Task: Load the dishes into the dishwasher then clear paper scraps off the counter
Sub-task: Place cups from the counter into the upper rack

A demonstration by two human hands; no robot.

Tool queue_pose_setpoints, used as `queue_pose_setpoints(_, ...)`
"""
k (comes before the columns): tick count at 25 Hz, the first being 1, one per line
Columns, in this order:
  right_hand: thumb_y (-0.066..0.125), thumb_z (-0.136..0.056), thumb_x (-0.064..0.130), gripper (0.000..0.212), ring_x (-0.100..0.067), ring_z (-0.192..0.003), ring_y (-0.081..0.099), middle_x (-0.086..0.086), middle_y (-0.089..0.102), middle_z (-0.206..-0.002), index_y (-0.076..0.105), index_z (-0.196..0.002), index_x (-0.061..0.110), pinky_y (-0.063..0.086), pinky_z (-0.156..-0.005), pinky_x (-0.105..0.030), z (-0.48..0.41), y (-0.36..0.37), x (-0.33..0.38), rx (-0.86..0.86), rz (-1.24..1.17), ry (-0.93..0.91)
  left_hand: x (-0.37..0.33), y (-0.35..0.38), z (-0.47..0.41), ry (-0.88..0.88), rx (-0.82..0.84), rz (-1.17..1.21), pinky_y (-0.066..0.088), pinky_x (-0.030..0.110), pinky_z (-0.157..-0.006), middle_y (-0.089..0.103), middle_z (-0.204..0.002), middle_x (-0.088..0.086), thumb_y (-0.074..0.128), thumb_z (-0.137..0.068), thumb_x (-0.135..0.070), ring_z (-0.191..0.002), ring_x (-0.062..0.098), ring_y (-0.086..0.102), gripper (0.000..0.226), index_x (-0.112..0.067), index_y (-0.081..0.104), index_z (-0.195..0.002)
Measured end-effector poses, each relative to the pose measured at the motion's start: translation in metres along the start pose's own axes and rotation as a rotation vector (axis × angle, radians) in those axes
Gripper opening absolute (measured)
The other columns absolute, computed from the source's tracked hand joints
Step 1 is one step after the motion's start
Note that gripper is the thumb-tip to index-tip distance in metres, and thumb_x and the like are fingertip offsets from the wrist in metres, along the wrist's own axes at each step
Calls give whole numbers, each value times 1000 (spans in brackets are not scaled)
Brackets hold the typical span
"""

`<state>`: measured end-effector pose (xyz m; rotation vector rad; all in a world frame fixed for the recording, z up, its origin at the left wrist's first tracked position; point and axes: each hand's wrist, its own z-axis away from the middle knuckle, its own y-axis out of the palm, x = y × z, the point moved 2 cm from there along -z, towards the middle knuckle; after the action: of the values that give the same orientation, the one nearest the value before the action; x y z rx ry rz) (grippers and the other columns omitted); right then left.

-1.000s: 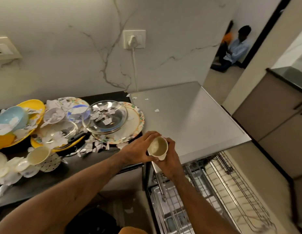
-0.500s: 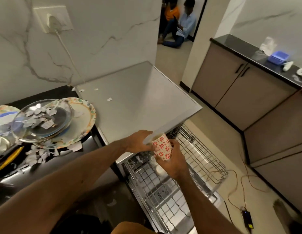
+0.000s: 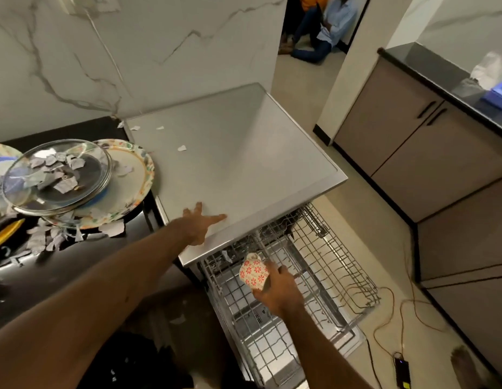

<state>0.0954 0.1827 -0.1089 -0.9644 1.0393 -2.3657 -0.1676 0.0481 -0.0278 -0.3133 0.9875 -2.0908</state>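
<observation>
Left: one glass dish (image 3: 56, 175) holding paper scraps rests on one patterned plate (image 3: 133, 175) on the dark counter (image 3: 76, 276), with a heap of scraps (image 3: 48, 240) in front, too blurred to count. Centre: the left hand (image 3: 198, 223) lies flat, fingers spread, on the dishwasher top (image 3: 244, 153), which bears perhaps four loose scraps (image 3: 182, 148). Right: the right hand (image 3: 278, 290) grips one red-flowered cup (image 3: 254, 272), tilted, over the pulled-out rack (image 3: 328, 265).
</observation>
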Motion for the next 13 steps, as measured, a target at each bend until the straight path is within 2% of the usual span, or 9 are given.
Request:
queue_pose_setpoints(4,80,-84,51,86,-36,-139,46,-15,47,-150,33,-153,30,45,-113,-54,-31,22,20,76,173,-21,4,-1,-6,14,3,23,28,61,-118,-18,-170,10,69,-94,-5,-154,49,2,104,-67,7,-151)
queue_pose_setpoints(7,79,-87,48,79,-36,-131,53,-17,49,-147,34,-151,32,52,-104,-49,-52,42,36,97,268,-85,6,0,-8,6,18,57,25,64,-120,-19,-170,10,69,-94,-5,-154,50,-3,103,-66,9,-152)
queue_pose_setpoints(10,76,-91,46,84,-40,-126,59,-22,43,-152,27,-158,36,56,-96,-47,-69,63,49,114,362,-138,7,2,-7,16,26,84,25,65,-119,-22,-169,10,65,-95,2,-153,50,-8,104,-64,10,-153)
queue_pose_setpoints(11,74,-92,46,85,-40,-127,58,-22,39,-155,24,-161,36,55,-96,-47,-73,69,52,120,385,-146,6,2,-6,18,26,90,25,65,-119,-23,-169,9,62,-95,4,-153,50,-9,103,-64,10,-153)
queue_pose_setpoints(13,66,-98,39,75,-40,-137,47,-22,30,-162,26,-162,33,48,-106,-48,-83,84,55,136,331,-145,5,1,-5,14,25,95,26,65,-118,-25,-168,9,56,-97,6,-153,49,-10,102,-64,9,-153)
